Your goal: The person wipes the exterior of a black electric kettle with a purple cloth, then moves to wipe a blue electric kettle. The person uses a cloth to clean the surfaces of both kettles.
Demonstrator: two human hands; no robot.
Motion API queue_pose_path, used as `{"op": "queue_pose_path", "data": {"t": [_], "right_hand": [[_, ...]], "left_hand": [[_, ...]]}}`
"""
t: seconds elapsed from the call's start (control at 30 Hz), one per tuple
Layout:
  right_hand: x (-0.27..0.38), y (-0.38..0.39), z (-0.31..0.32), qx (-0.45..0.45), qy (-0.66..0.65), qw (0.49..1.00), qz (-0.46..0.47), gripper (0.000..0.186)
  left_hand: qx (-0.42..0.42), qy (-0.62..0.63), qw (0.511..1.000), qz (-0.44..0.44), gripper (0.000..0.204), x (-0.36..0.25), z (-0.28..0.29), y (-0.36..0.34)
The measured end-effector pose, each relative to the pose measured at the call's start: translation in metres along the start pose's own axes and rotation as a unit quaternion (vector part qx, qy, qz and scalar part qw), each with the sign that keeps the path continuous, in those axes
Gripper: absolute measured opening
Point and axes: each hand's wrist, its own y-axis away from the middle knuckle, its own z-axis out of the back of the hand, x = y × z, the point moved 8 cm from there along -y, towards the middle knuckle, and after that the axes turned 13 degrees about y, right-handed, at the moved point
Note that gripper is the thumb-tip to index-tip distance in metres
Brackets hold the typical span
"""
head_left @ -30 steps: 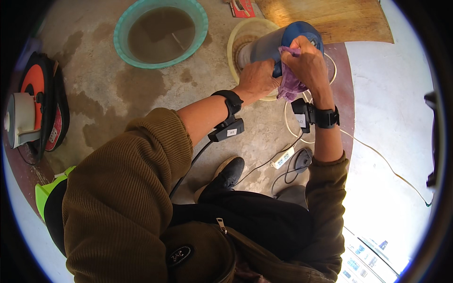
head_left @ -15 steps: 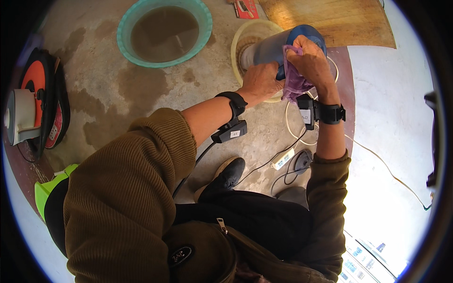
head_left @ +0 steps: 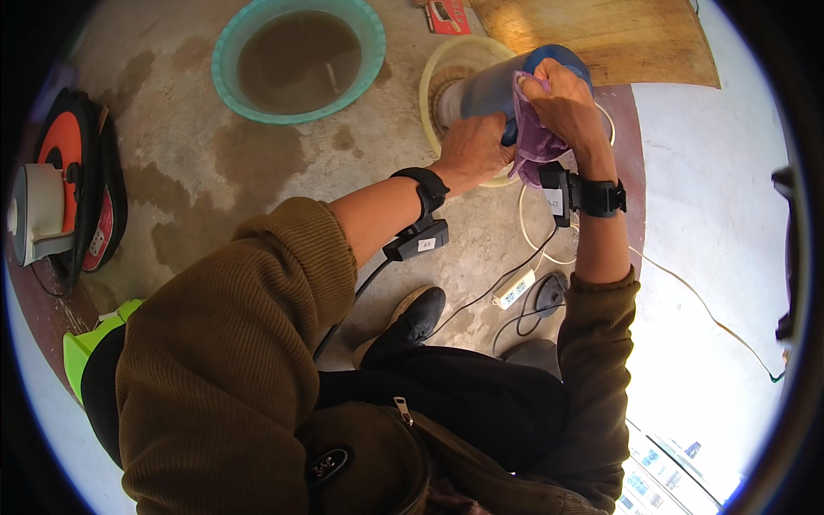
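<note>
Jug body first: a translucent grey jug [head_left: 481, 90] with a blue end [head_left: 558, 62] is held in the air over a pale yellow basin [head_left: 433, 77] on the concrete floor, lying nearly on its side. Its long axis runs from the upper right, where the blue end points toward the plywood sheet [head_left: 601, 34], down to the left, where the other end aims at the basin. The left hand [head_left: 472, 150] curls shut around the jug's underside, fingers wrapped close, while the right hand [head_left: 562, 103] presses a purple cloth [head_left: 532, 142] against the blue end, fingers bent over it. I'd judge the wet surface the main risk: if the left grip slackens while the cloth rubs hard, the jug could twist free and drop onto the basin rim. Drips could also reach the white power strip [head_left: 515, 289] and its cables lying just below, near the black shoe [head_left: 416, 313]. A teal tub [head_left: 232, 51] of murky water sits well apart to the left.
</note>
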Motion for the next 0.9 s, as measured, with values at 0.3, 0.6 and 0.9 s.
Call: {"op": "queue_pose_path", "data": {"t": [0.3, 0.6, 0.9], "right_hand": [[0.005, 0.020, 0.010, 0.040, -0.121, 0.992, -0.020, 0.029], [0.000, 0.048, 0.020, 0.063, -0.173, 0.982, -0.046, 0.044], [0.003, 0.068, 0.030, 0.017, -0.227, 0.974, 0.002, 0.060]], "left_hand": [[0.024, 0.005, 1.000, 0.017, 0.054, -0.001, 0.003, 0.001], [0.026, 0.020, 0.998, 0.046, 0.030, 0.002, 0.001, -0.001], [0.018, 0.024, 0.999, 0.036, 0.027, -0.004, 0.004, 0.001]]}}
